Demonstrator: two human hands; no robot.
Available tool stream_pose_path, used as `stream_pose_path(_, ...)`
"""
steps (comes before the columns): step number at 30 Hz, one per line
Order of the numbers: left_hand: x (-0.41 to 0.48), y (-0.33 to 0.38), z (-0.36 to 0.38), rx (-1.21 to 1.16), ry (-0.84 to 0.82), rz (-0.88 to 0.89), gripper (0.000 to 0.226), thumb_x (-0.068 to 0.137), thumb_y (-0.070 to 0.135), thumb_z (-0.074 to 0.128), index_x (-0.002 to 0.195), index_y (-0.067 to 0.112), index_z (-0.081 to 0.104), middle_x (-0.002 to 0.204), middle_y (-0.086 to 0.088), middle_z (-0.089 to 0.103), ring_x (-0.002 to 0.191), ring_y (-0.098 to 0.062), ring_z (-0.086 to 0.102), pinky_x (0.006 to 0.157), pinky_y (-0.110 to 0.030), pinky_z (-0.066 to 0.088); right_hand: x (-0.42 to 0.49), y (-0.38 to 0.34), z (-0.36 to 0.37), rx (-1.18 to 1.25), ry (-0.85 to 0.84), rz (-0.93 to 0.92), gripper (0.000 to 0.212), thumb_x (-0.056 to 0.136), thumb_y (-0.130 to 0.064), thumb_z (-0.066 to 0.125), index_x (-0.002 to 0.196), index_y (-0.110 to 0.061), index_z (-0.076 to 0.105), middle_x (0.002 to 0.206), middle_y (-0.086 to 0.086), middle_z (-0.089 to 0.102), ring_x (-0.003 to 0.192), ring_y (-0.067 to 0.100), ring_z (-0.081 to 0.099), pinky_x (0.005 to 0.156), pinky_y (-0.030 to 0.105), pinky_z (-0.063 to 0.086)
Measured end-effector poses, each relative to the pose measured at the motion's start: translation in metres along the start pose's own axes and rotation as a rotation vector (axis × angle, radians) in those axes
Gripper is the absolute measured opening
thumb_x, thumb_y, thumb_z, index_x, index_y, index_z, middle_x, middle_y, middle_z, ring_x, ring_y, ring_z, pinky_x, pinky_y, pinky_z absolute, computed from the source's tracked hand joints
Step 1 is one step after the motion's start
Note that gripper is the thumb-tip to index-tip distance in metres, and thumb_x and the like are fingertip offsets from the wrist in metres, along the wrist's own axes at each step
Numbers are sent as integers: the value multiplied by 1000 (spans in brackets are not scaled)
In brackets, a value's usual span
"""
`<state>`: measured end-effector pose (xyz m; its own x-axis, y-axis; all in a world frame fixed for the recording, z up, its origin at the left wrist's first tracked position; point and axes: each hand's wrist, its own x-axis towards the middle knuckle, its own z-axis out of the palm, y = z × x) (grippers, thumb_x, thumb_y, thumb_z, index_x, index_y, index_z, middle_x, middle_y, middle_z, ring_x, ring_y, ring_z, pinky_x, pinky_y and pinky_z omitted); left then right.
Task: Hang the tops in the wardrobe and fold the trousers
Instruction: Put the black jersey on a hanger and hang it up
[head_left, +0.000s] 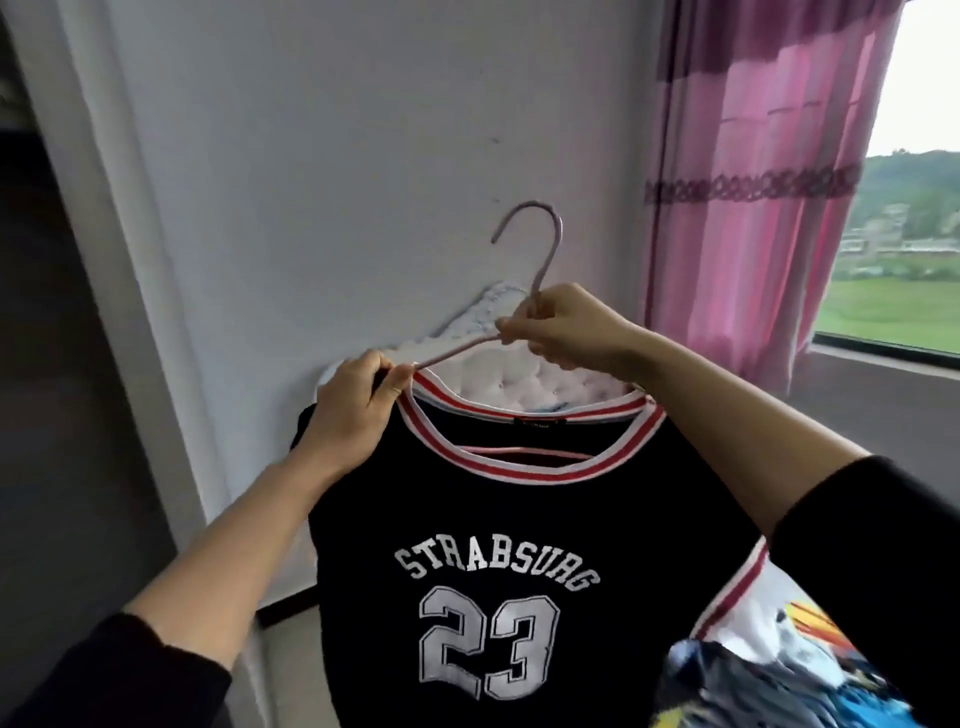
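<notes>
A black No. 23 jersey (493, 525) hangs on a pink hanger (547, 265); the right hand (566, 327) pinches the hanger's neck, and the left hand (356, 410) apparently pinches the collar (519, 470) at the hanger's left arm.

A wall (363, 130) backs the hanger's hook (559, 228), open air above and around it; a pink curtain (753, 182) hangs right, a dark opening (52, 364) left.

Jersey (519, 519) is reading as matt black knit cloth, collar (519, 470) ribbed, number print (519, 608) looking flat white and slightly cracked. Hanger (547, 265) is showing as thin wire under a dull, smooth pink coating. Curtain (753, 156) is hanging as thin, semi-sheer pink fabric; wall (363, 130) is looking like smooth matt paint.
</notes>
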<state>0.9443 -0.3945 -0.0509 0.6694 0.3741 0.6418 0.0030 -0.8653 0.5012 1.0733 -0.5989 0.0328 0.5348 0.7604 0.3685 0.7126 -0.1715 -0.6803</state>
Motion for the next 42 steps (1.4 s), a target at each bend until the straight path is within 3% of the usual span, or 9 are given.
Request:
stream_pose_path(2,-8,-32,-26,19,10,-31,44,88,54,37,92,15,57,88,5,57,92,-19,53,82,-34,40,28,-19,37,44,-41,-7,25,91,-20,62,70,-8,60,57,3,43,48,10,35,44,20,30)
stream_pose_path(7,-20,-124,-98,220,-34,-202,25,97,47,40,94,28,57,97,10,55,105,-19,52,95,-44,39,88,-60,129,126,-211,-40,6,89,-3,58,87,-3,63,59,2,46,50,9,40,48,22,30)
stream_pose_path(15,-20,-237,-189,365,36,-437,38,100,41,33,132,25,47,133,1,52,126,-21,44,104,-50,36,186,-134,255,50,-325,-154,11,93,-2,50,90,-6,60,71,7,59,57,14,50,48,22,38)
stream_pose_path(19,-2,-290,-234,428,93,-495,41,100,40,36,133,21,48,133,-2,54,126,-22,46,104,-48,38,233,-175,313,-43,-392,-219,13,95,-4,48,92,-2,60,73,8,61,62,17,55,50,21,42)
stream_pose_path(34,56,-489,-409,600,226,-631,41,99,35,39,132,13,48,131,-14,52,124,-32,46,103,-44,38,427,-305,532,-29,-534,-280,13,94,0,48,98,5,59,77,15,66,54,17,61,50,25,52)
stream_pose_path(39,69,-548,-466,664,235,-615,41,99,36,40,132,13,47,129,-14,52,122,-33,45,100,-44,41,468,-343,603,-22,-506,-283,16,92,2,47,99,8,60,86,21,69,59,21,64,62,32,59)
stream_pose_path(42,78,-584,-506,708,246,-579,40,99,35,41,132,14,48,129,-14,52,123,-33,43,101,-42,38,492,-369,647,-36,-436,-284,13,91,2,47,88,3,59,84,19,68,61,22,63,70,37,60)
